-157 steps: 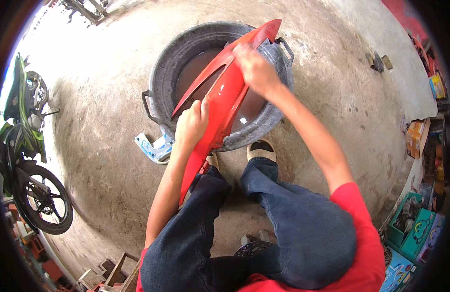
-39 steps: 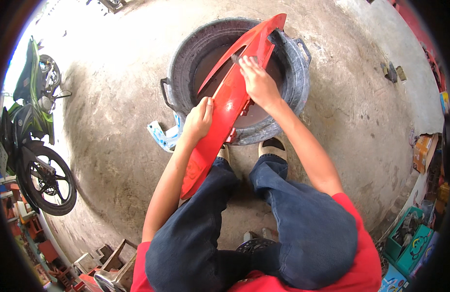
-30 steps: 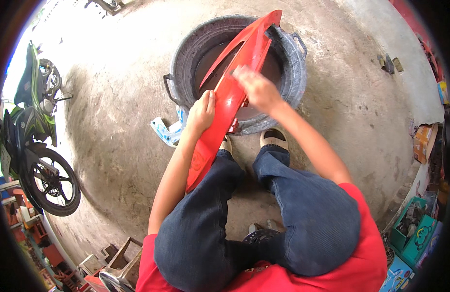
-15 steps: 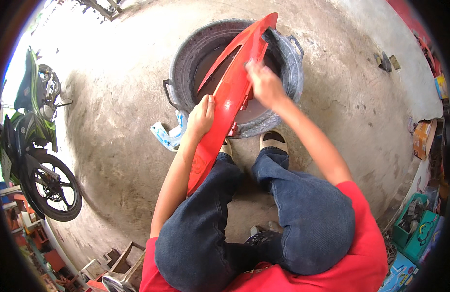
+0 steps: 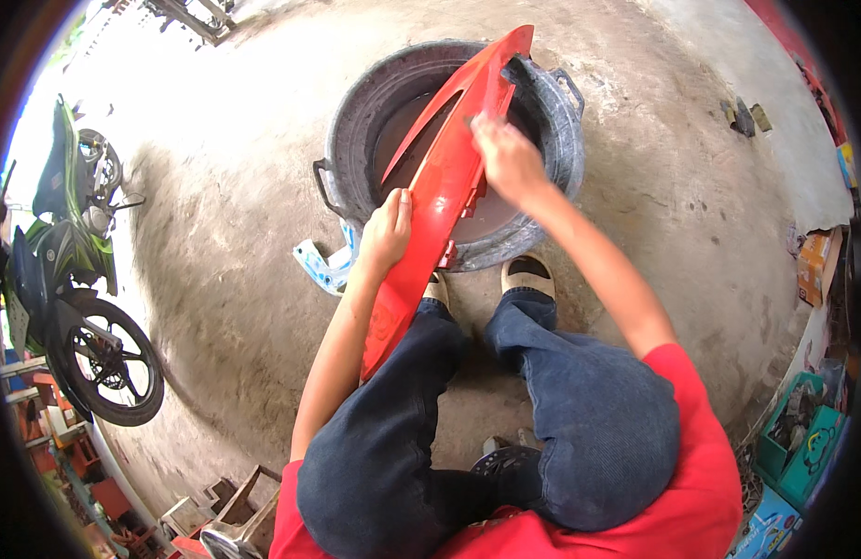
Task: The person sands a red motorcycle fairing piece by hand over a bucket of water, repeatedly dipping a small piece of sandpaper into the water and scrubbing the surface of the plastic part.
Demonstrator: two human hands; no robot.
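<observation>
A long, glossy red motorcycle fairing panel (image 5: 437,207) slants from my left thigh up across a dark round tub (image 5: 342,130). My left hand (image 5: 388,229) grips the panel's left edge near its middle, thumb on top. Higher up, my right hand (image 5: 510,160) presses on the panel's face, fingers closed together. Something small and greyish shows at those fingertips, too blurred to name. Murky brownish water (image 5: 491,216) lies in the tub beneath the panel.
Left of the tub, a white and blue plastic piece (image 5: 324,268) lies on the concrete floor (image 5: 235,270). A motorcycle (image 5: 72,252) stands far left. Green toolbox (image 5: 803,447) and cardboard box (image 5: 815,265) sit at the right edge. Wooden pieces (image 5: 235,512) lie lower left.
The view has shifted slightly. My right hand stays at about the same spot on the panel, and my left hand keeps its grip.
</observation>
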